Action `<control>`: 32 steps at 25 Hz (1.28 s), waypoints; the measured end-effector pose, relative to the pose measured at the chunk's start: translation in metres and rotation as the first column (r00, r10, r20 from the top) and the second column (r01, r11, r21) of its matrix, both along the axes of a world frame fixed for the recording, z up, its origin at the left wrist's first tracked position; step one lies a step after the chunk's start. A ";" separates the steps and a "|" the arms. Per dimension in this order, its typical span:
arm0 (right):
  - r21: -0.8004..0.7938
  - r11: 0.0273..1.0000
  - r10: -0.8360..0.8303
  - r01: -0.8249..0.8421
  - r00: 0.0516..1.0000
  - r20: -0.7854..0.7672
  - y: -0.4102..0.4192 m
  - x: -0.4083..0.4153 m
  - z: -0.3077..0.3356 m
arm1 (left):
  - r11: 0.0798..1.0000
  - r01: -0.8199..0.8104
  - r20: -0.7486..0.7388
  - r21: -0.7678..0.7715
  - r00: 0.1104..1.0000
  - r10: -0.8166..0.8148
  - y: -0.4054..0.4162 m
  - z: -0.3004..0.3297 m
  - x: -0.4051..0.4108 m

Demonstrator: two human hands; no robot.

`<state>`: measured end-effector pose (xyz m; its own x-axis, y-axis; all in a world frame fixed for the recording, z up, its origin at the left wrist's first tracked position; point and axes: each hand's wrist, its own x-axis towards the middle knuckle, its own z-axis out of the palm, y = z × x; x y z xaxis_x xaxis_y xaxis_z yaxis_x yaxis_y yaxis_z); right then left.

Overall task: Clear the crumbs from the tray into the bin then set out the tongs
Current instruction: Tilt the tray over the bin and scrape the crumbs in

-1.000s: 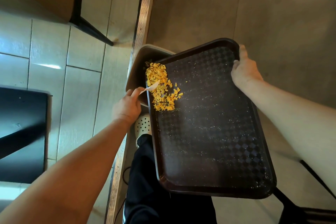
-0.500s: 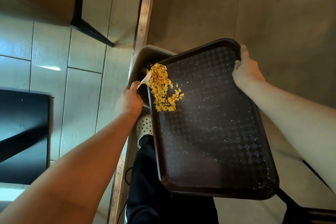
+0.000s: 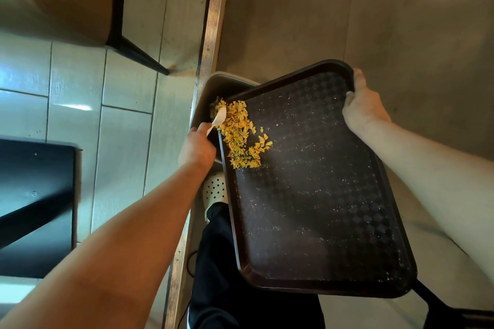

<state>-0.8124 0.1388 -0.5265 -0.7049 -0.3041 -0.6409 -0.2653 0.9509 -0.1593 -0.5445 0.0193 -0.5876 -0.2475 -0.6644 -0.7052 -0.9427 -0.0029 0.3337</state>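
A dark brown tray (image 3: pixel 315 208) is tilted over a grey bin (image 3: pixel 213 88) on the floor. My right hand (image 3: pixel 363 107) grips the tray's far right rim. A pile of yellow crumbs (image 3: pixel 240 133) lies at the tray's far left corner, right above the bin's opening. My left hand (image 3: pixel 196 145) holds a small white spoon (image 3: pixel 217 120) whose bowl rests against the far end of the crumb pile at the tray's edge. Fine white specks are scattered over the rest of the tray. No tongs are in view.
A metal floor strip (image 3: pixel 207 56) runs between pale tiles on the left and a grey floor on the right. A black table leg (image 3: pixel 139 53) stands at top left and a black surface (image 3: pixel 34 200) at left. My shoe (image 3: pixel 215 189) and dark trouser leg are below the bin.
The spoon has swept from the middle of the crumb pile up to its far end by the bin. The pile has shifted toward the tray's corner. The right hand keeps its grip.
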 end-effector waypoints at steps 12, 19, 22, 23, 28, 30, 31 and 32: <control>-0.001 1.000 0.013 -0.013 1.000 -0.012 0.003 0.001 -0.003 | 0.996 -0.082 -0.059 0.038 0.995 0.085 0.003 -0.004 -0.013; -0.003 1.000 0.000 0.000 1.000 -0.009 0.007 0.001 -0.001 | 0.990 0.137 -0.114 -0.015 0.984 -0.138 0.028 0.004 0.017; 0.005 1.000 -0.005 0.005 1.000 -0.013 0.009 0.002 -0.002 | 0.999 0.050 -0.067 0.009 0.997 -0.050 0.026 0.001 0.019; 0.002 1.000 -0.004 0.004 1.000 -0.016 0.009 0.002 -0.003 | 1.000 0.003 -0.043 0.005 0.999 -0.003 0.024 0.002 0.018; -0.020 1.000 -0.008 0.008 1.000 -0.009 0.010 0.001 -0.004 | 0.999 -0.045 -0.112 -0.015 0.993 0.043 0.024 0.015 -0.011; -0.023 1.000 -0.008 0.008 1.000 -0.001 0.010 0.001 -0.003 | 0.998 -0.050 -0.111 0.030 0.992 0.053 0.025 0.016 -0.024; -0.024 1.000 -0.008 0.008 1.000 0.002 0.010 0.002 -0.002 | 0.995 -0.079 -0.088 0.054 0.993 0.083 0.024 0.015 -0.029; -0.026 1.000 -0.006 0.006 1.000 0.001 0.009 0.002 -0.002 | 0.992 -0.107 -0.067 0.073 0.992 0.111 0.022 0.014 -0.031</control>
